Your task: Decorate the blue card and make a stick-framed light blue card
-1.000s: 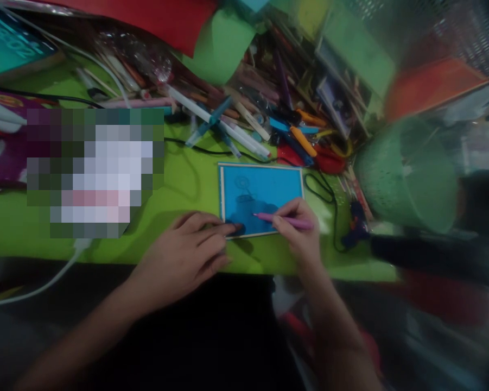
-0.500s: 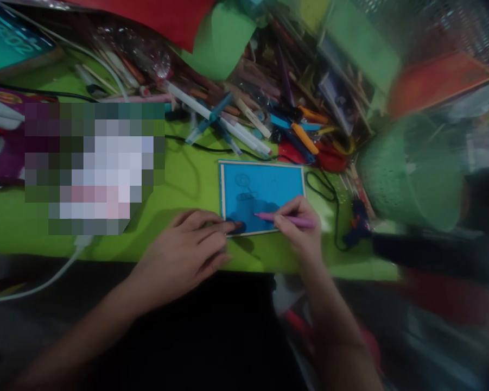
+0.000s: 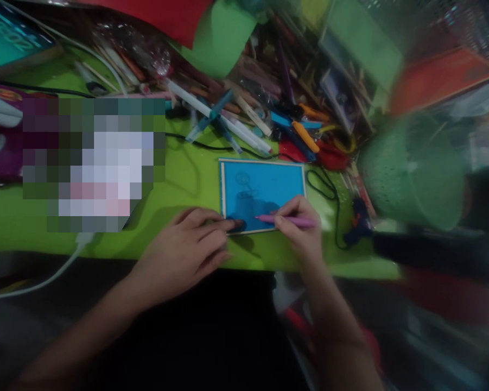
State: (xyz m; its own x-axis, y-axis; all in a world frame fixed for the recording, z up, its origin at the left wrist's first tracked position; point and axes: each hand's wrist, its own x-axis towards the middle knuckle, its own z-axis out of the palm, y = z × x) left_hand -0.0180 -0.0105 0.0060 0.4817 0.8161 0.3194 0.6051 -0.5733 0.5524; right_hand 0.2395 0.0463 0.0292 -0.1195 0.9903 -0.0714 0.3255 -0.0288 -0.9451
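Close to the front edge of the green table [image 3: 183,184], midway along the part in view, lies a blue board [image 3: 287,182] with pale strips along its borders, its near side almost parallel to that edge. The left hand [image 3: 193,244] is flat and loosely open, palm down, its forefinger reaching over the board's near left corner, with nothing seen in its grasp. The right hand [image 3: 300,225] is closed in a writing grip on a pink pen [image 3: 291,221], over the board's near right corner; the pen's tip points left at the blue surface, and whether it touches cannot be told. A dark line drawing [image 3: 243,184] with rounded shapes shows towards the board's far left corner. Beyond the board's far edge, a white marker [image 3: 250,139] with a red end lies slantwise amid a heap of pens and tools, and an orange-and-blue tool [image 3: 305,137] rests just behind the board. Towards the table's right side stands a translucent green container [image 3: 415,174], with a black cord [image 3: 321,184] looping between it and the board. At the far left corner sits a phone [image 3: 14,38], its screen lit teal
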